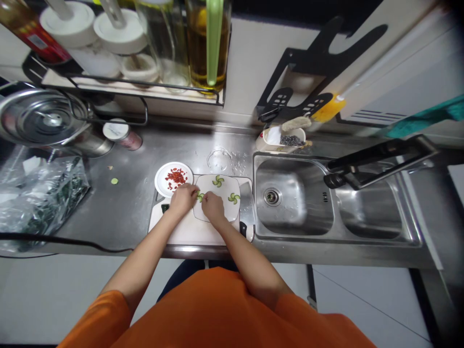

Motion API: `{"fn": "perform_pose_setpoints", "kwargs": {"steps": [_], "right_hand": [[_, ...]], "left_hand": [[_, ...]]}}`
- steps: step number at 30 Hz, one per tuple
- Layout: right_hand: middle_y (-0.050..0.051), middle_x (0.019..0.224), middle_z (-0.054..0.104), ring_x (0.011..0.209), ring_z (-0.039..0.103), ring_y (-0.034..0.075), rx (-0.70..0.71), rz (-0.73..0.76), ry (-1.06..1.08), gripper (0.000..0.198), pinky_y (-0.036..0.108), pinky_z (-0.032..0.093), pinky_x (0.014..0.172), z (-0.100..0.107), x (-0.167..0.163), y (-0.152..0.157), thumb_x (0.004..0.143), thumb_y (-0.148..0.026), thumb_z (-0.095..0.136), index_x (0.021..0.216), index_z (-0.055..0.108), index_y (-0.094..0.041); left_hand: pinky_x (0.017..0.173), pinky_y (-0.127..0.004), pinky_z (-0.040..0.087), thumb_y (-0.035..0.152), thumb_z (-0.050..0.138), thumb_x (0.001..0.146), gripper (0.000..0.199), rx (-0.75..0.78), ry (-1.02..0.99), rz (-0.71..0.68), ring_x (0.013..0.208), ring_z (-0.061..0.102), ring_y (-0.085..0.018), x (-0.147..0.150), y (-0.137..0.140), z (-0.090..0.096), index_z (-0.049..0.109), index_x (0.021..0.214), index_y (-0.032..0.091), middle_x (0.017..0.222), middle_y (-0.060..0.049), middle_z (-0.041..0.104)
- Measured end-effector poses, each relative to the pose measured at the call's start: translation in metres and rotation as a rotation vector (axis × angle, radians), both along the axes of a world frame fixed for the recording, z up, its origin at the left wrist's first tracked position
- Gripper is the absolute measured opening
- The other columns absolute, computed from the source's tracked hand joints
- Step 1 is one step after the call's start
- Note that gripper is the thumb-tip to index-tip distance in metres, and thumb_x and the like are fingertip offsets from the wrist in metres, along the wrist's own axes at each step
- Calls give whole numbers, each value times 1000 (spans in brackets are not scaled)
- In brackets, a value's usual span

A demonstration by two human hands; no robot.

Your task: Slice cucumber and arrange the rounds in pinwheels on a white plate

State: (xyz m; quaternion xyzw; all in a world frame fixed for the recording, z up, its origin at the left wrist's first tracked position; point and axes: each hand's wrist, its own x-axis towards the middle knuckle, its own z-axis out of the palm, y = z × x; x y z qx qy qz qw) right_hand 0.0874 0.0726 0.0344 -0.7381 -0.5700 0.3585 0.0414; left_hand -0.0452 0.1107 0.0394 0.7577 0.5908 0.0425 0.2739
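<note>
Flanking pale-green, dark-rimmed slices [200,197], left hand [183,198] and right hand [213,207] curl partly closed (grip unclear) near 2 pinwheels [218,181].

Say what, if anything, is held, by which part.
Cannot be told: left hand and right hand flank green slices; any grip is too small to see.

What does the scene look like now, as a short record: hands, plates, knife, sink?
Left hand: at the left edge of the square plate, beside green slices
Right hand: over the square plate, at those same slices; grip unclear
Square plate: on the cutting board, with green pinwheels at top and right
Round plate: left of the square plate, holding red pieces
Knife: at the cutting board's right end, beside the sink
Sink: two basins
</note>
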Motion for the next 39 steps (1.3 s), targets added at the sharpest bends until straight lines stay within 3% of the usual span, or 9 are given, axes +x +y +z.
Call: {"fn": "perform_pose_setpoints", "kwargs": {"steps": [39], "right_hand": [[6,92,68,85,59,19,39,97,-32,26,26,35,69,4,5,-5,90,-19,39,106,59,-19]], "left_hand": [[83,-30,45,21,48,79,23,18,-88,36,89,60,-20,-1,-2,6,69,89,20,92,-7,69]]}}
